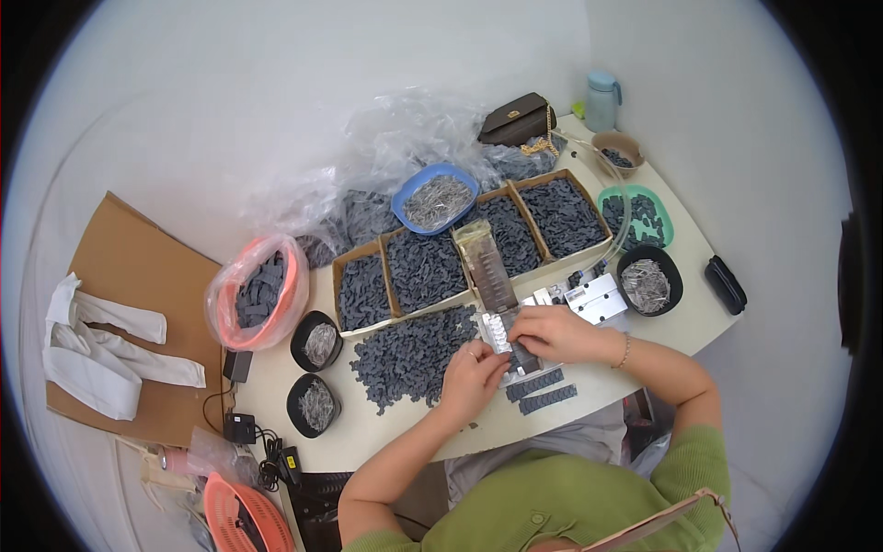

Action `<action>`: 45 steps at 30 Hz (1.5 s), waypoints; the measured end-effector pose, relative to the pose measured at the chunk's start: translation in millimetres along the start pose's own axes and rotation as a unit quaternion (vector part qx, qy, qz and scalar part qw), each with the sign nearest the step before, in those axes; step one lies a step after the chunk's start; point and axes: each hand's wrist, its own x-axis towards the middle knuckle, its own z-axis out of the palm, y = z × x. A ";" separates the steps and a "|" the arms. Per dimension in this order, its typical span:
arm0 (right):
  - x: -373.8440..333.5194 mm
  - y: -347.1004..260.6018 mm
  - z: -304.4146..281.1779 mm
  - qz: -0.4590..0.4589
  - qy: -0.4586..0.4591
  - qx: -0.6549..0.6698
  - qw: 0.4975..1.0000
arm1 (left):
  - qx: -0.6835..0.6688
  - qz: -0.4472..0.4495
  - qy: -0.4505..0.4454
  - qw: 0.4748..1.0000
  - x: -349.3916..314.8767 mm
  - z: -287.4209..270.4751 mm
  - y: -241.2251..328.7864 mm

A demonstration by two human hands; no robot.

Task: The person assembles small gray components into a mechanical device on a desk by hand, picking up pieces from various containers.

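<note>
Both hands, left hand and right hand, are pinching small dark pieces at the jig, two strips finished, a big pile waiting.

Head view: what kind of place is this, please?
Probably a small assembly workbench: cardboard trays of dark plastic parts, black bowls of metal pins, and both hands at a small jig.

My hands meet at the middle of the surface, my left hand just before my right hand, both on a slotted fixture. A loose pile of small parts lies left of them. Behind that stands a row of open boxes holding more parts, with a basin of pins behind the row. Two filled strips lie before my right hand. A bowl of pins sits at the right.
</note>
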 end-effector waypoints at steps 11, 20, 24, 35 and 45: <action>-13.7 -30.1 22.5 -0.216 -0.013 -0.334 0.918 | 0.124 -0.018 0.050 0.991 -17.2 -39.2 -21.5; 61.2 -0.9 40.8 -0.143 -0.049 -0.251 0.956 | 0.239 -0.013 -0.028 0.971 8.5 -54.7 -43.3; 72.4 2.7 47.6 -0.113 -0.074 -0.226 0.965 | 0.210 -0.029 -0.014 0.977 9.5 -60.5 -44.2; 11.6 -7.3 -0.4 0.019 -0.078 -0.061 0.995 | -0.200 -0.181 -0.050 0.962 8.0 -42.1 -23.3; -3.6 4.1 10.9 -0.068 0.002 -0.227 0.972 | 0.103 0.134 -0.004 0.986 5.3 1.7 -7.1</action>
